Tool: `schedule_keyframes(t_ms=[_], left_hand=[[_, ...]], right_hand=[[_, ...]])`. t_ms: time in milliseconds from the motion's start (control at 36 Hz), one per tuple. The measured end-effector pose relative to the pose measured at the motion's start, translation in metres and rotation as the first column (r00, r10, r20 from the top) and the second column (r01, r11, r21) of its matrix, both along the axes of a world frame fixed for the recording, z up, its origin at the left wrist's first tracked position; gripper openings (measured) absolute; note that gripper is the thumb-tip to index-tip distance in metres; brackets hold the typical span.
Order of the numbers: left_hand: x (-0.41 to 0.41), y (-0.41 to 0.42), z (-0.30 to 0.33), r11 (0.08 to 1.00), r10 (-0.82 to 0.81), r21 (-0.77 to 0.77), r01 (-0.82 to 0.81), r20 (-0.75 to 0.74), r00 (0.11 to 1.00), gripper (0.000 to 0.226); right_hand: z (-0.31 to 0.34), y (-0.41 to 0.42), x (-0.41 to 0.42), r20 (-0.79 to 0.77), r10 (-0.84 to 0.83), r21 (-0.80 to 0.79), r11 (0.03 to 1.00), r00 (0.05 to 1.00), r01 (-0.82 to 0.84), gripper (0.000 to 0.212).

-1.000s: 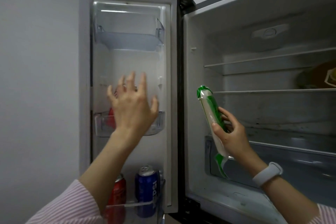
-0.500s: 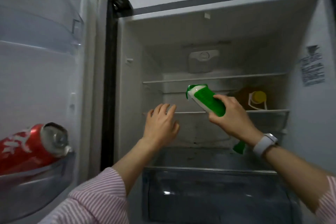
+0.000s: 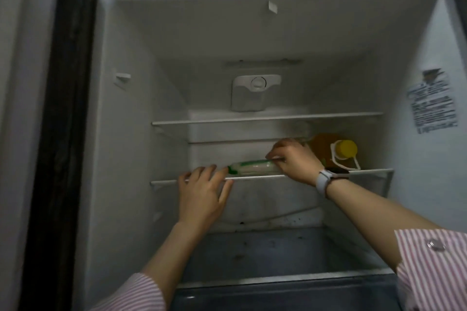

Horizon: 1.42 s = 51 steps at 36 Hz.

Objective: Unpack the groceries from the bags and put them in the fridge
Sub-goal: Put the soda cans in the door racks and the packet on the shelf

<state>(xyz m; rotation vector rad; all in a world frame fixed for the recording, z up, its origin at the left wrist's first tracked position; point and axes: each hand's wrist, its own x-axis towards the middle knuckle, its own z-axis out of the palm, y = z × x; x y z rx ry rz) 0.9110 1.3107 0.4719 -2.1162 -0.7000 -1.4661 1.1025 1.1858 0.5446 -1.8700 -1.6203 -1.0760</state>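
A long green-and-white packet (image 3: 252, 168) lies on its side on the fridge's middle glass shelf (image 3: 366, 171). My right hand (image 3: 293, 160) rests over the packet's right end, fingers curled on it. My left hand (image 3: 203, 193) lies flat against the front edge of the same shelf, fingertips just left of the packet's green end, holding nothing. The fridge (image 3: 252, 33) stands open in front of me.
A bottle of amber liquid with a yellow cap (image 3: 333, 150) lies at the right of the same shelf, close behind my right wrist. An upper shelf (image 3: 265, 117) is above, a crisper drawer (image 3: 278, 255) below. A label (image 3: 432, 101) is on the right wall.
The view swung from the door to the fridge interior. My right hand carried the packet in and laid it flat on the middle shelf. My left hand moved from the door to the shelf edge.
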Motion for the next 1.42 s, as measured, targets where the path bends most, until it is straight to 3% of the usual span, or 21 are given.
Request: schedule_keyframes(t_ms=[56,111,194,333,389,472,556,611,694,833,917,1028,1111,1194,1306,1417], left_hand=[[0.001,0.002,-0.001,1.0,-0.015,0.0,0.015,0.006,1.0,0.037],[0.001,0.003,-0.002,1.0,-0.027,0.002,0.027,0.012,1.0,0.038],[0.002,0.004,-0.003,1.0,-0.017,-0.011,0.017,0.002,1.0,0.041],[0.0,0.002,-0.003,0.997,0.054,-0.042,-0.058,-0.088,0.995,0.051],[-0.003,-0.002,-0.002,0.991,0.076,-0.097,-0.089,-0.129,0.989,0.057],[-0.007,-0.015,-0.009,0.976,0.087,-0.184,-0.118,-0.169,0.982,0.069],[-0.017,-0.043,-0.031,0.942,0.036,-0.326,-0.081,-0.144,0.989,0.07],[-0.026,-0.068,-0.051,0.916,0.025,-0.397,-0.062,-0.099,0.995,0.067],[-0.04,-0.106,-0.09,0.872,0.017,-0.488,-0.043,-0.058,0.998,0.061],[-0.077,-0.168,-0.182,0.885,0.016,-0.466,-0.017,-0.006,1.0,0.045],[-0.112,-0.217,-0.245,0.86,0.017,-0.509,-0.025,-0.019,1.0,0.045],[-0.171,-0.284,-0.325,0.806,0.066,-0.58,-0.122,-0.116,0.991,0.044],[-0.227,-0.327,-0.374,0.721,0.127,-0.651,-0.237,-0.212,0.969,0.045],[-0.289,-0.366,-0.408,0.563,0.202,-0.75,-0.348,-0.284,0.937,0.047],[-0.382,-0.416,-0.439,0.383,0.352,-0.806,-0.452,-0.325,0.878,0.042],[-0.478,-0.462,-0.462,0.205,0.509,-0.842,-0.499,-0.344,0.789,0.043]], right_hand=[[-0.007,0.001,0.0,-0.143,0.076,0.079,0.995,0.987,-0.065,0.026],[-0.017,-0.005,-0.004,-0.121,0.03,0.057,0.998,0.992,-0.024,0.041],[-0.026,-0.016,-0.014,-0.036,-0.109,-0.146,0.984,0.993,0.102,0.055],[-0.012,-0.024,-0.025,-0.165,-0.258,-0.44,0.883,0.952,0.163,0.058],[-0.017,-0.02,-0.025,-0.159,-0.27,-0.386,0.902,0.95,0.192,0.055],[-0.043,-0.019,-0.026,-0.128,-0.212,-0.099,0.975,0.969,0.201,0.045],[-0.081,-0.033,-0.036,-0.096,-0.088,0.06,0.994,0.992,0.094,0.048],[-0.108,-0.05,-0.049,-0.178,0.004,0.091,0.996,0.984,0.012,0.05],[-0.156,-0.081,-0.072,-0.303,0.075,0.083,0.995,0.95,-0.052,0.049],[-0.252,-0.14,-0.112,-0.491,0.12,-0.007,0.99,0.863,-0.142,0.044],[-0.312,-0.183,-0.146,-0.545,0.204,-0.009,0.969,0.813,-0.248,0.049],[-0.389,-0.239,-0.2,-0.603,0.223,-0.151,0.911,0.766,-0.384,0.05],[-0.436,-0.271,-0.245,-0.641,0.194,-0.278,0.843,0.743,-0.46,0.05],[-0.467,-0.291,-0.295,-0.673,0.17,-0.39,0.745,0.72,-0.541,0.042],[-0.496,-0.304,-0.375,-0.733,0.195,-0.415,0.631,0.652,-0.655,0.045],[-0.514,-0.309,-0.467,-0.757,0.27,-0.446,0.452,0.595,-0.773,0.036]])
